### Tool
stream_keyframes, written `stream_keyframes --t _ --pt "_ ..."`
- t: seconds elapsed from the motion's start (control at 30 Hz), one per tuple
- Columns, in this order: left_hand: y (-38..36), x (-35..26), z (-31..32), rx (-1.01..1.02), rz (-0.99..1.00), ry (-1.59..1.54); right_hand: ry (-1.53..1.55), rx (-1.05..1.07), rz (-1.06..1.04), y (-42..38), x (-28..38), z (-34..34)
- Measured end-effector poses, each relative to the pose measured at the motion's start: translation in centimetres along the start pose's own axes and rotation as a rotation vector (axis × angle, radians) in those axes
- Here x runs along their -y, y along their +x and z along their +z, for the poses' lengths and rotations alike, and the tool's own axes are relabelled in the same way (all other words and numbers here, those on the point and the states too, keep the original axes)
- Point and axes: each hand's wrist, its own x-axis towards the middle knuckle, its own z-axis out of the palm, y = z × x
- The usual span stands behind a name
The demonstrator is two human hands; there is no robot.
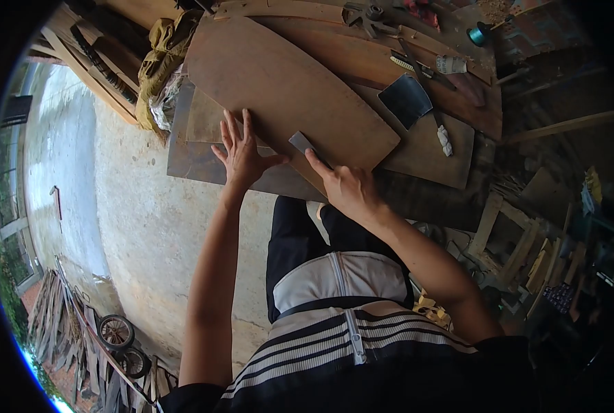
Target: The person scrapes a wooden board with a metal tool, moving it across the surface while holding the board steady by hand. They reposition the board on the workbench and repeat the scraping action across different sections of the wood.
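A large brown board [279,82] with a curved outline lies on the workbench over other flat sheets. My left hand [243,155] rests at its near edge with fingers spread, the fingertips on the board and the thumb pointing right. In my right hand [351,189] is a flat grey blade-like tool [300,142], its end over the board near the close edge. The index finger stretches along the tool, and the other fingers curl round its hidden rear part.
On the right of the bench lie a dark dustpan-like scoop [404,101], a white-wrapped handle [444,140], and a small can [451,65]. Wooden frames [505,224] and scrap stand at lower right. A yellowish sack [161,62] hangs at the bench's left end. Wheels [115,332] lie beside wood strips lower left.
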Motion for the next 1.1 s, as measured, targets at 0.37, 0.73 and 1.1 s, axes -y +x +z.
stream_keyframes --t 0.37,0.73,1.1 --pt "-0.8 0.2 0.7 -0.008 -0.052 -0.117 0.001 0.181 0.014 2.0 1.1 -1.7" --pt "-0.9 0.3 0.7 -0.013 -0.055 -0.154 -0.066 0.353 0.089 0.6 1.3 -3.5" --pt "-1.0 0.5 0.6 0.018 -0.048 -0.186 -0.004 0.132 0.017 9.3 3.8 -0.7"
